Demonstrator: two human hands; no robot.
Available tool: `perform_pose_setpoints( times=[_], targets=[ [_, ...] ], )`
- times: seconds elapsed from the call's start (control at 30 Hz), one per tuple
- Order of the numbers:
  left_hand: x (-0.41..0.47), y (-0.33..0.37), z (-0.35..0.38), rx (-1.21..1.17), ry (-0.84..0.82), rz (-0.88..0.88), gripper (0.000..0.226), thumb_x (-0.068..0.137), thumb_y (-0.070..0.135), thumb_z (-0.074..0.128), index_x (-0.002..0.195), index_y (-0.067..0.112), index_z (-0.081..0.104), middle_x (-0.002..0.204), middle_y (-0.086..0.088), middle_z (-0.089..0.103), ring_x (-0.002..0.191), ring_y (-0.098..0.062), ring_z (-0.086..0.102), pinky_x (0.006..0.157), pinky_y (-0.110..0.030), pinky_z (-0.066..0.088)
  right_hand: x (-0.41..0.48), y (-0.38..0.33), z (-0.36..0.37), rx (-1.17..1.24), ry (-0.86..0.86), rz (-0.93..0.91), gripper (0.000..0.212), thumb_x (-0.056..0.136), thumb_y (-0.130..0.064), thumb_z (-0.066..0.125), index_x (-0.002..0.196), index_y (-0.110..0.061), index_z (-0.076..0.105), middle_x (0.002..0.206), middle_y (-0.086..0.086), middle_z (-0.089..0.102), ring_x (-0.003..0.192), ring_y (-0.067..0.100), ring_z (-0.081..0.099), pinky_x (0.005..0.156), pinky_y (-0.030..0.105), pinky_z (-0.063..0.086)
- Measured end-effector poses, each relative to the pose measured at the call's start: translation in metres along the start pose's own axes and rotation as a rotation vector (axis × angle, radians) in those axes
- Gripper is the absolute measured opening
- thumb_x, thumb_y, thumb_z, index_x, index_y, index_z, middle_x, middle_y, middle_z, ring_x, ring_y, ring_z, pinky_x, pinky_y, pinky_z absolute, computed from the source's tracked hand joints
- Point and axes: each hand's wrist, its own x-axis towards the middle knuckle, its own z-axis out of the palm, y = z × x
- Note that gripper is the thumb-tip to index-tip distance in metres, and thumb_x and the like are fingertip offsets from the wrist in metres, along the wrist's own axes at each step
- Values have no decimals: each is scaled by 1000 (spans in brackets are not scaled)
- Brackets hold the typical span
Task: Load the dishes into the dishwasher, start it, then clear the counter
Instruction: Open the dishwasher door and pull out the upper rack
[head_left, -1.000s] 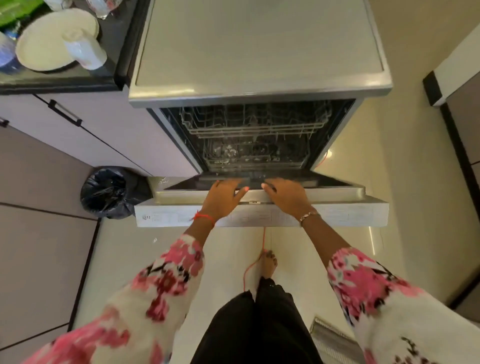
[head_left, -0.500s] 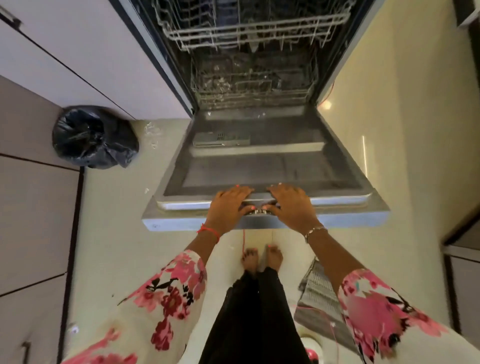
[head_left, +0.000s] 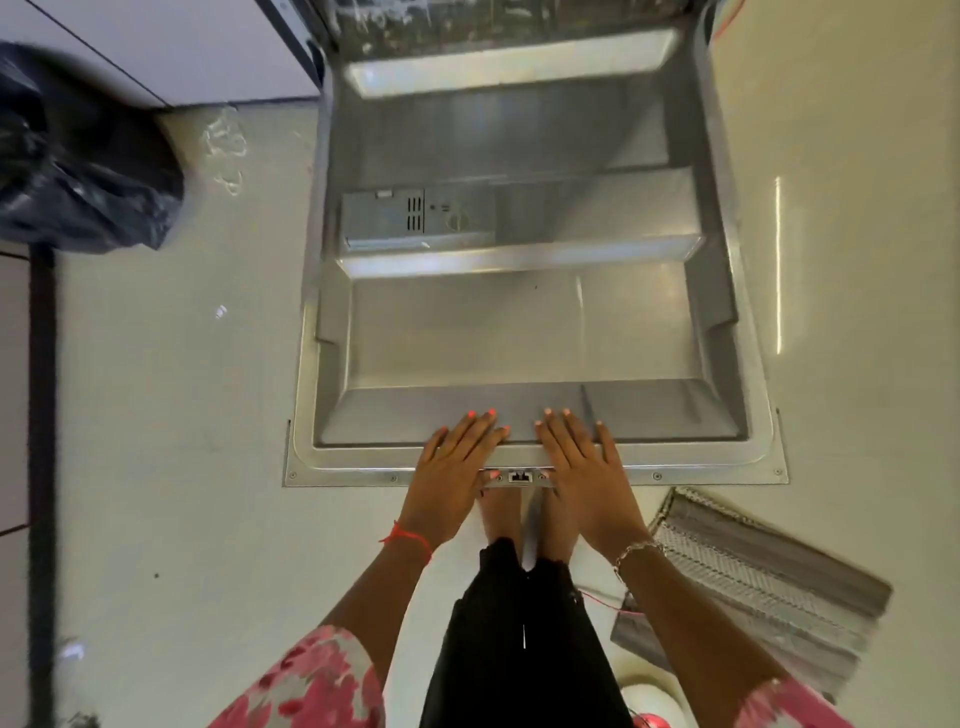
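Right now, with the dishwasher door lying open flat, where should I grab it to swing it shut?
Take the near rim of the dishwasher door beside the central latch, from where you stand, curling under its lip. It hinges at the far end, so this free edge should lift easiest. Left hand and right hand lie flat there.

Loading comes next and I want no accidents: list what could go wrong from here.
1. The left hand and right hand press flat on the front edge of the open dishwasher door; leaning weight there could strain its hinges.
2. The bare feet stand close to that edge, so toes might get knocked.
3. A metal mesh rack and a red cord lie on the floor nearby: likely trip hazards when stepping back.
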Motion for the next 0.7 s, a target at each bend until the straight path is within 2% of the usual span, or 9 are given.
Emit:
perform_pose_setpoints(
  times=[0.07,0.17,0.27,0.4,0.47,0.57,0.63,0.7],
  targets=[
    [8,-9,31,25,15,3,53,94,40,32,145,27,24,152,4,28,139,-16,22,110,-36,17,4,2,32,-3,-9,0,87,73,-24,76,141,-12,25,146,6,39,139,27,27,113,45,3],
    [21,-19,72,57,51,-2,55,95,37,34,147,27,20,154,4,21,142,-16,16,112,-37,15,10,7,76,-32,0,-3,82,82,-22,67,145,-11,16,151,6,28,141,24,22,116,45,-2],
    [32,-27,103,85,80,-1,56,94,33,36,147,26,18,155,2,18,142,-17,13,113,-38,14,16,12,111,-50,6,-17,91,84,-21,65,149,-11,2,155,4,14,144,25,8,116,47,2],
    [41,-35,128,128,93,-19,78,87,22,63,148,25,15,156,0,15,143,-19,13,116,-39,15,20,14,137,-58,-9,-18,102,77,-24,68,148,-12,-4,157,6,-7,144,25,1,116,49,3],
    [43,-36,131,126,97,-29,83,83,20,67,148,26,14,156,1,14,143,-19,12,115,-40,15,22,13,142,-68,-10,-16,105,74,-25,69,148,-12,-4,156,7,-13,144,25,1,116,50,2],
    [43,-34,130,77,123,-15,69,90,26,54,147,26,16,155,1,16,143,-19,14,114,-39,14,23,12,140,-87,-32,13,105,73,-18,69,149,-12,-2,156,7,-12,144,24,1,116,50,2],
    [42,-33,124,8,65,-27,56,95,33,37,147,28,16,155,3,13,143,-18,13,114,-37,11,21,11,133,-49,-60,23,96,77,-18,65,149,-12,2,157,5,-7,145,24,3,116,49,4],
    [41,-29,111,-70,-35,-28,54,96,42,22,147,29,14,155,7,6,144,-16,6,116,-36,8,21,10,123,-12,-110,22,81,85,-23,56,149,-12,8,157,6,5,144,25,10,115,49,10]
  ],
)
